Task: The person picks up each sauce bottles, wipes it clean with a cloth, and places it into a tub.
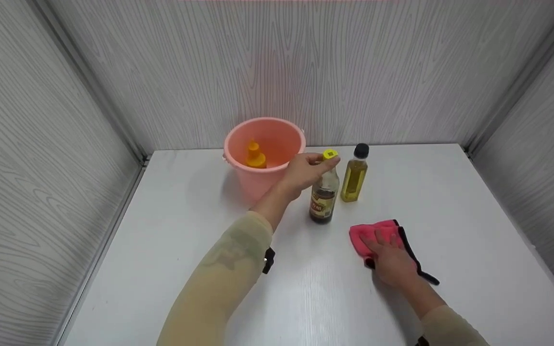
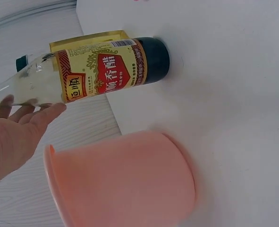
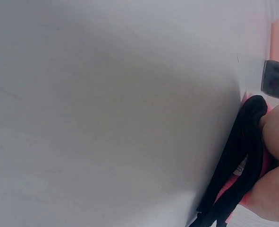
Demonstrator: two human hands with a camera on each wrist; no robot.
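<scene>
Left hand raised at the neck of a vinegar bottle, fingers nearly straight and only loosely bent, tips at the clear glass just under the yellow cap; touching the neck rather than wrapped round it, as the left wrist view shows, with fingertips against the glass. Bottle upright on the white worktop, dark liquid low in it, red and gold label with Chinese characters. Just beside it on the right, an oil bottle with a black cap, also upright, pale yellow liquid inside; whether the two touch cannot be told. Behind and left of the left hand, a pink bucket standing near the back wall, with an orange-capped bottle inside it.

Right hand laid flat, palm down, fingers spread and straight, pressing on a pink cloth with a black edge, nearer the front of the worktop and well apart from the bottles. In the right wrist view, only the folded black edge and a bit of the hand.
</scene>
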